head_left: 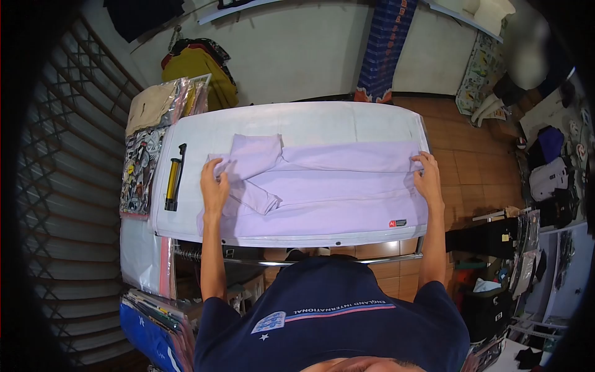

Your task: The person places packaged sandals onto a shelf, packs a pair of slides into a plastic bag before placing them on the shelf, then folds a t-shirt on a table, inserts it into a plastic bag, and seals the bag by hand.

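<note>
A lavender shirt lies spread on the white tabletop, its side folded inward lengthwise. One short sleeve is turned over toward the far left, and another sleeve end lies nearer the middle. My left hand has its fingers curled in a pinch at the shirt's left end. At the opposite end, my right hand pinches the cloth near the far right corner. A small red and black label shows at the near right part of the shirt.
A yellow and black hand pump lies on the white table, left of the shirt. Bagged garments are stacked beyond the table's left edge. Clothes hang behind them. A metal rail runs below the near edge.
</note>
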`<state>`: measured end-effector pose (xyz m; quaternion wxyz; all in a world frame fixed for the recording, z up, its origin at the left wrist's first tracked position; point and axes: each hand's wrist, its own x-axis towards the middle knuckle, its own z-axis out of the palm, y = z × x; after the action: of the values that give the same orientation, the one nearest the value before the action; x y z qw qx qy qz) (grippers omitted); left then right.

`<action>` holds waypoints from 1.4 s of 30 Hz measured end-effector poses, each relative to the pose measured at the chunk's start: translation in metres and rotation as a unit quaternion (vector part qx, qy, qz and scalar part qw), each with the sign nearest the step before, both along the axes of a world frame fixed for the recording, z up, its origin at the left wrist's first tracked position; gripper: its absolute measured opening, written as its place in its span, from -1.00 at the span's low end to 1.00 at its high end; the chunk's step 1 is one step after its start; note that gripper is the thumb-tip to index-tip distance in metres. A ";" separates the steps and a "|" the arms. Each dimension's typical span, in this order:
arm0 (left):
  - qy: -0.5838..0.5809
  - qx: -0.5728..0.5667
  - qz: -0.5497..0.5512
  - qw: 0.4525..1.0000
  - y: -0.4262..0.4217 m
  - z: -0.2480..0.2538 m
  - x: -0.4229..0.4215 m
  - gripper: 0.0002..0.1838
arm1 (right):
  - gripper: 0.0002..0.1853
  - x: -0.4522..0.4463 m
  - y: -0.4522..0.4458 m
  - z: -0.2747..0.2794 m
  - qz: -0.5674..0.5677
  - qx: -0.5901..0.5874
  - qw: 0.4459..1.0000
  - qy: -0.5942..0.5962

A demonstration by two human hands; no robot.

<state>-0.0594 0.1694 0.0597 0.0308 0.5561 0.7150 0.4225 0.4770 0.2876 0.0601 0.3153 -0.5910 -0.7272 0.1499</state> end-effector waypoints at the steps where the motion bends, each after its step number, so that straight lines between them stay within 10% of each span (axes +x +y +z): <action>1: 0.001 0.002 0.006 1.000 0.007 0.001 0.003 -0.61 | -0.61 -0.006 -0.001 0.000 0.006 0.002 1.000 0.001; 13: 0.061 -0.099 0.092 0.989 0.116 -0.051 -0.012 -0.59 | -0.75 -0.071 -0.032 0.000 0.003 0.060 0.997 -0.057; 23: -0.089 0.013 -0.085 0.992 -0.011 0.014 0.059 -0.95 | -0.78 -0.118 -0.066 0.002 0.088 0.050 0.992 0.070; 33: -0.086 -0.061 -0.121 0.987 -0.101 -0.009 0.084 -0.82 | -0.53 -0.227 -0.091 -0.005 0.315 -0.007 0.947 0.064; 42: -0.060 -0.039 -0.121 0.990 -0.104 -0.004 0.081 -0.79 | -0.71 -0.247 -0.083 -0.007 0.374 0.000 0.927 -0.032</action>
<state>0.0218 0.0656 0.0552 0.1463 0.6106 0.6551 0.4202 0.2295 0.2042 0.0527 0.2128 -0.2806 -0.9051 0.2384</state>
